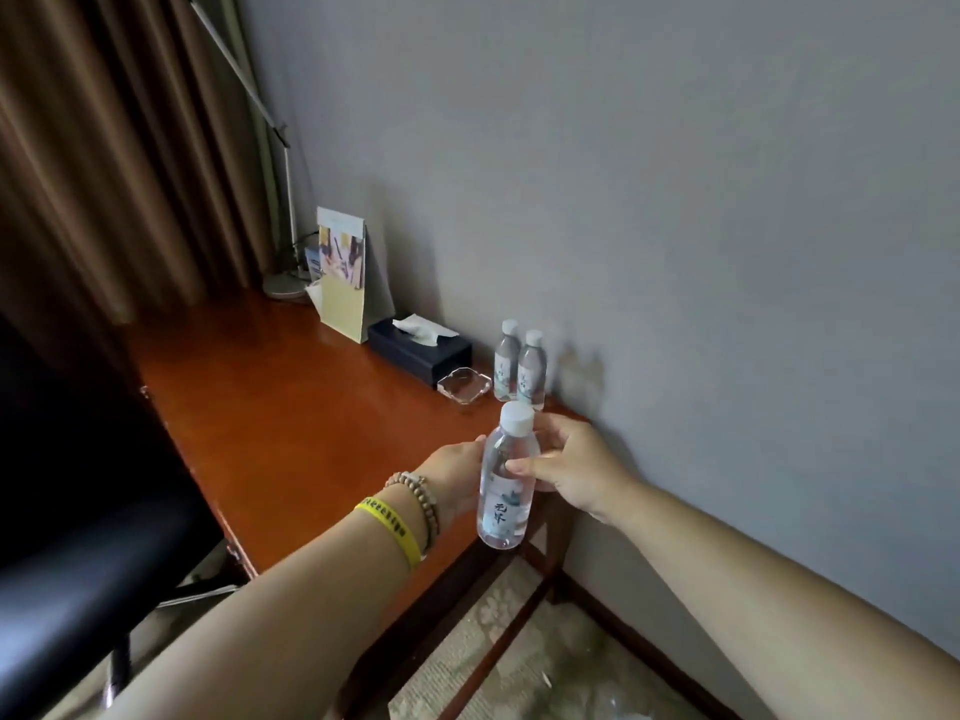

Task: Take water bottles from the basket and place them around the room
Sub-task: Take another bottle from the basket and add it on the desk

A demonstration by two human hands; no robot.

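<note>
A clear water bottle [506,491] with a white cap and a pale label hangs upright above the near right corner of the red-brown desk [291,407]. My right hand [576,470] grips it round the shoulder, thumb in front. My left hand [457,472] is on the bottle's left side, its fingers hidden behind the bottle. Two more water bottles [519,368] stand upright side by side against the wall, just beyond the held one. No basket is in view.
A glass ashtray [464,385], a dark tissue box [420,350], a standing card folder [343,275] and a desk lamp base [284,285] line the wall. A black chair [78,511] sits at left. Brown curtains hang behind. Carpet lies below the desk.
</note>
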